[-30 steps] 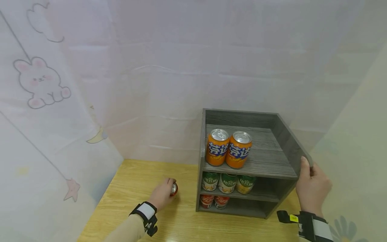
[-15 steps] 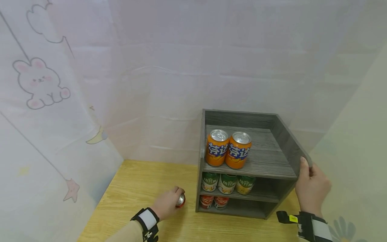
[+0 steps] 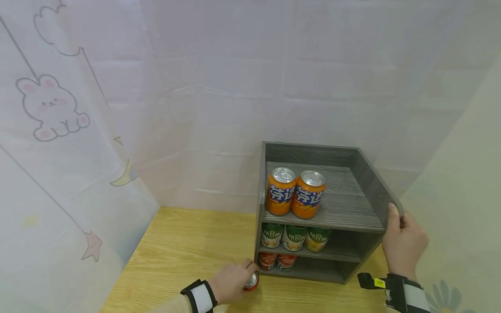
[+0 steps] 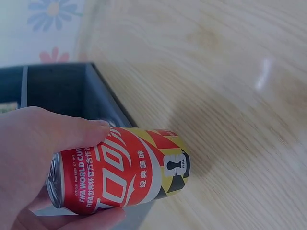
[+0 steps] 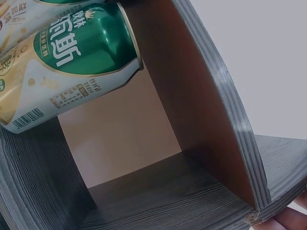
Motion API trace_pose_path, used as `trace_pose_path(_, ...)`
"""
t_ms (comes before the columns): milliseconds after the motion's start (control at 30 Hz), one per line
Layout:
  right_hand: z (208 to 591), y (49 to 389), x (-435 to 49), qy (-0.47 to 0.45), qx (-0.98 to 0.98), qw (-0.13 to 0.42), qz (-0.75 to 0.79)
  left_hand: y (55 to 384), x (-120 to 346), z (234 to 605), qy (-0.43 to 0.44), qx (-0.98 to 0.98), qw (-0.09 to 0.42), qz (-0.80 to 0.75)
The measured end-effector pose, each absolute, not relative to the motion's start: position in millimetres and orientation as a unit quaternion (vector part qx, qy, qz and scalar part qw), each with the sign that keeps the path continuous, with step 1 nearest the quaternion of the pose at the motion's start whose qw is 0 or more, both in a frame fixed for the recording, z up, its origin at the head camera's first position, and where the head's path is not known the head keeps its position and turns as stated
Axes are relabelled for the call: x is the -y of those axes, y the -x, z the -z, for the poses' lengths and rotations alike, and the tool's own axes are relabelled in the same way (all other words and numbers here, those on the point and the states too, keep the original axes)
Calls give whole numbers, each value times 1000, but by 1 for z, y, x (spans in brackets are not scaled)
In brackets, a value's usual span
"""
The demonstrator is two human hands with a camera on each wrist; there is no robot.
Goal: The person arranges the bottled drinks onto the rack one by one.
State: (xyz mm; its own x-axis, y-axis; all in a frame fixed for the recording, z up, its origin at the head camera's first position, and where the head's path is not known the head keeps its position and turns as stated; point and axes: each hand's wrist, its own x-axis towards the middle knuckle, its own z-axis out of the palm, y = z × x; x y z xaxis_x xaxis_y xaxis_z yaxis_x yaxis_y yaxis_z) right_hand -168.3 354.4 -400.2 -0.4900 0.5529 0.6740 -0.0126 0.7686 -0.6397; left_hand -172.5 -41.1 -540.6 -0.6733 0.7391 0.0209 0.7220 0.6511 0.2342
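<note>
My left hand grips a red soda can with a yellow and black checked band at its base. In the head view that can is by the front left corner of the grey wooden shelf unit. My thumb and fingers wrap its top end in the left wrist view. My right hand holds the upper front edge of the shelf's right side panel, thumb on the near side; only fingertips show in the right wrist view.
Two orange cans stand on the top shelf. Several green and white cans fill the left of the middle shelf, and two red cans sit at the bottom left. A wooden table lies beneath; patterned curtains hang behind.
My left hand has carried the red can right and nearer, from the table left of the shelf to its front left corner. My right hand has stayed on the side panel.
</note>
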Motion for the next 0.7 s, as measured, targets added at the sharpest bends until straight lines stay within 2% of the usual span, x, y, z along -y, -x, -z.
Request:
trace_pose_path(100, 400, 168, -354, 165, 811, 477, -295, 169, 35, 537, -427, -895, 43, -122)
trace_pose_path(300, 399, 168, -353, 174, 813, 470, -296, 166, 19, 531, -489, -863, 18, -123)
trace_pose_path(467, 400, 169, -353, 171, 813, 474, -292, 165, 3, 529, -532, -839, -7, -110)
trace_pose_path(700, 401, 169, -354, 175, 813, 470, -296, 167, -25, 533, -564, -812, -67, -134)
